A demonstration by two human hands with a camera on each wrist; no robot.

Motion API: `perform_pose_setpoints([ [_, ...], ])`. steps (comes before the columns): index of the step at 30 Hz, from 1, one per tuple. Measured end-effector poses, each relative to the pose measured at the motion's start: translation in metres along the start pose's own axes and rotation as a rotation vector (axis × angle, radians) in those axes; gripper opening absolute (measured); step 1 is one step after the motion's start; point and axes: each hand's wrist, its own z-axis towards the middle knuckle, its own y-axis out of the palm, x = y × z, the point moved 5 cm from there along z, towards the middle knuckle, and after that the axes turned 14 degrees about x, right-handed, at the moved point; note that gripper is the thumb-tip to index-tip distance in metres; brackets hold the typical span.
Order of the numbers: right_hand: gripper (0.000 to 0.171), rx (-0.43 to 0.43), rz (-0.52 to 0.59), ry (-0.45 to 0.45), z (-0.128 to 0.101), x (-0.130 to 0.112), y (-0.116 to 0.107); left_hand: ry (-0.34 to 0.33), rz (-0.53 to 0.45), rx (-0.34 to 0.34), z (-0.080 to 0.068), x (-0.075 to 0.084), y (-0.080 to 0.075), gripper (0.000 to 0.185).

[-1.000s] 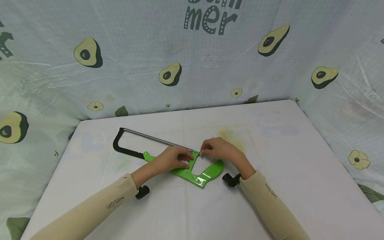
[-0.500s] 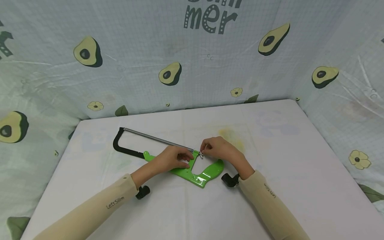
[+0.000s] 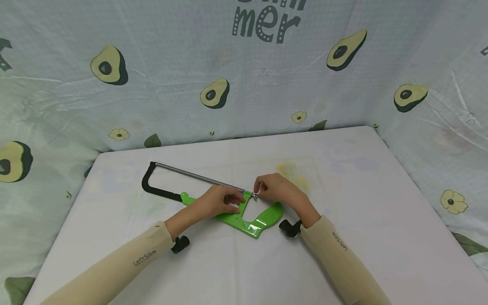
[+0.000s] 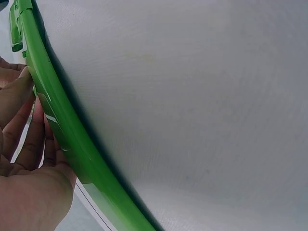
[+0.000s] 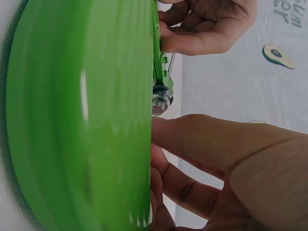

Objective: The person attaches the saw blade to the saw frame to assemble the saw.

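Left hand [image 3: 217, 202] grips hacksaw handle [image 3: 263, 218], right hand [image 3: 280, 191] pinches nut [image 3: 254, 196]

White tabletop [image 3: 343, 203], faint yellowish stain near centre. Pale cloth backdrop [image 3: 171, 63] hung on three sides, creased, meeting the tabletop's far and side edges. Print: halved avocados [image 3: 108, 64], small yellow flowers [image 3: 450, 201], green leaves, dark lettering "mer" [image 3: 263, 26] top centre. Light even and soft, shadows weak.

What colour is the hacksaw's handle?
Bright glossy green handle; the front of the frame is black. Clearest in the head view.
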Motion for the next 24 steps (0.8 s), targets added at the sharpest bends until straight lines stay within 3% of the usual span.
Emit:
perform_pose_setpoints([
  [24,0.009,-0.027,-0.003,-0.001,0.0001,-0.0013,-0.0013,-0.025,-0.041,0.005,-0.0003,-0.003,0.0003,0.025],
])
